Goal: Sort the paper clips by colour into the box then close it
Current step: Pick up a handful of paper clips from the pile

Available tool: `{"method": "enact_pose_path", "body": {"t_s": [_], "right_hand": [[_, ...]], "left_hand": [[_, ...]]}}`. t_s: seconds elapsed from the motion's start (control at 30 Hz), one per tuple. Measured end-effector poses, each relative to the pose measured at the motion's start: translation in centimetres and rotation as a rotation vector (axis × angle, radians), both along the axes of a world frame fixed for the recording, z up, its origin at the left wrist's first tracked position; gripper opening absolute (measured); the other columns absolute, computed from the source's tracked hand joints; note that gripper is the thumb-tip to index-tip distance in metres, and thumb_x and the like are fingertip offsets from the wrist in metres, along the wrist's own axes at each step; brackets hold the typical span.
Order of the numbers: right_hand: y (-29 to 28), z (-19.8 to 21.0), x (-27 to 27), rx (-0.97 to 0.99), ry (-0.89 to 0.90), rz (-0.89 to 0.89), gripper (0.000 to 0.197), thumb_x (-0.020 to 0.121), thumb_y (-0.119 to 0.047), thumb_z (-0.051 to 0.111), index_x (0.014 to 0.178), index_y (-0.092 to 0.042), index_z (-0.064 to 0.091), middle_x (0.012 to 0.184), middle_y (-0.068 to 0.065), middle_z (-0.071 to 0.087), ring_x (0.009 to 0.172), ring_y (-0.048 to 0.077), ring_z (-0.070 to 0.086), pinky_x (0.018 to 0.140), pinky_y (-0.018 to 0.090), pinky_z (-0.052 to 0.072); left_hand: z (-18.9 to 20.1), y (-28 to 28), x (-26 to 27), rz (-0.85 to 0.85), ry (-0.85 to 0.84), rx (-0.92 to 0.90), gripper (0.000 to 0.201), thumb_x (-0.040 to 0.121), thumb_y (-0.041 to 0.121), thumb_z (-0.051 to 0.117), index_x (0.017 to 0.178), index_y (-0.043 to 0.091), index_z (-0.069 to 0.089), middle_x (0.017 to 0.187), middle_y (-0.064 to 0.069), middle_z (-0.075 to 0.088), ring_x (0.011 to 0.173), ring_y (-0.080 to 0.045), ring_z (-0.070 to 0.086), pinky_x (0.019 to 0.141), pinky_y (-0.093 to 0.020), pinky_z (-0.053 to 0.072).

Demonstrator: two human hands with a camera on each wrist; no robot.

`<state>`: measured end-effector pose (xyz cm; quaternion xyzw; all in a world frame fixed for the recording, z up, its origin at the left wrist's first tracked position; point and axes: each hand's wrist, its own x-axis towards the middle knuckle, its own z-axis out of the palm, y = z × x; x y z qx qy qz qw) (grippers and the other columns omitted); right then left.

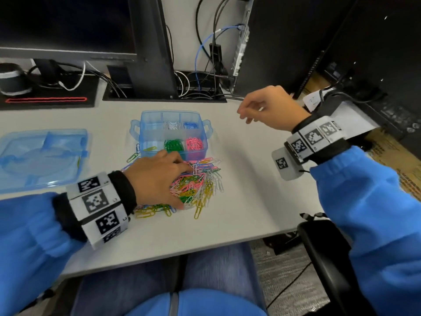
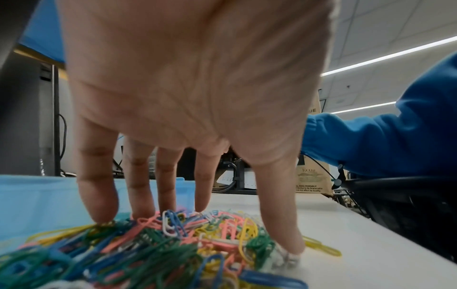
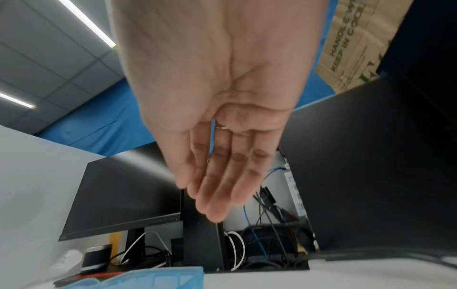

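A clear blue compartment box point(image 1: 145, 133) stands open on the white desk, holding white clips point(image 1: 170, 125), blue clips point(image 1: 190, 125), green clips point(image 1: 174, 144) and pink clips point(image 1: 194, 143) in separate cells. In front of it lies a mixed pile of coloured paper clips point(image 1: 200, 185) point(image 2: 153, 240). My left hand point(image 1: 176, 183) point(image 2: 247, 226) rests on the pile with fingers spread and straight, tips touching clips. My right hand point(image 1: 248, 114) point(image 3: 212, 195) hovers empty above the desk, right of the box, fingers straight and together.
The box's blue lid point(image 1: 43, 156) lies flat at the left. A few stray clips point(image 1: 133, 157) sit by the box's front left corner. Monitors, a stand point(image 1: 152, 65) and cables point(image 1: 205, 83) crowd the back. A black chair arm point(image 1: 319, 247) is at the desk's right front.
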<state>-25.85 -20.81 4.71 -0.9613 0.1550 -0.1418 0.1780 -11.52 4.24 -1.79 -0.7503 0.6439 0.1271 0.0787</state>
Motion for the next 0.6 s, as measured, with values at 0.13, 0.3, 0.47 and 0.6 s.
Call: {"method": "enact_pose_path", "body": {"t_s": [0.13, 0.3, 0.47, 0.6], "right_hand": [[0.7, -1.7, 1.9, 0.126, -0.027, -0.032, 0.011, 0.09, -0.012, 0.062, 0.09, -0.005, 0.071, 0.079, 0.004, 0.073, 0.063, 0.008, 0.069, 0.059, 0.011, 0.051], [2.8, -3.7, 4.0, 0.306, -0.103, -0.047, 0.01, 0.09, -0.011, 0.061, 0.089, -0.007, 0.07, 0.078, 0.005, 0.073, 0.063, 0.016, 0.07, 0.056, 0.019, 0.051], [5.2, -3.6, 6.5, 0.555, -0.249, -0.043, 0.01, 0.091, -0.009, 0.06, 0.089, -0.003, 0.068, 0.078, 0.006, 0.071, 0.057, 0.016, 0.066, 0.052, 0.022, 0.051], [7.0, -1.8, 8.6, 0.793, -0.407, -0.024, 0.009, 0.092, -0.011, 0.061, 0.092, -0.004, 0.067, 0.078, 0.007, 0.069, 0.055, 0.014, 0.063, 0.053, 0.023, 0.05]], "left_hand": [[0.2, -0.1, -0.1, 0.026, -0.049, -0.023, 0.081, 0.075, 0.061, 0.066, 0.144, 0.037, 0.031, 0.132, 0.009, 0.04, 0.119, -0.014, 0.039, 0.088, -0.037, 0.048], [0.2, 0.0, -0.3, 0.029, -0.054, -0.042, 0.077, 0.075, 0.059, 0.068, 0.142, 0.037, 0.036, 0.131, 0.011, 0.04, 0.119, -0.013, 0.04, 0.085, -0.033, 0.047], [0.2, 0.0, -0.3, 0.075, -0.014, -0.116, 0.046, 0.08, 0.045, 0.071, 0.122, 0.035, 0.054, 0.119, 0.013, 0.049, 0.111, -0.012, 0.047, 0.075, -0.028, 0.043], [0.3, 0.1, 0.2, 0.119, 0.023, -0.16, 0.025, 0.082, 0.041, 0.069, 0.104, 0.032, 0.061, 0.106, 0.014, 0.057, 0.098, -0.011, 0.054, 0.066, -0.026, 0.039]]}}
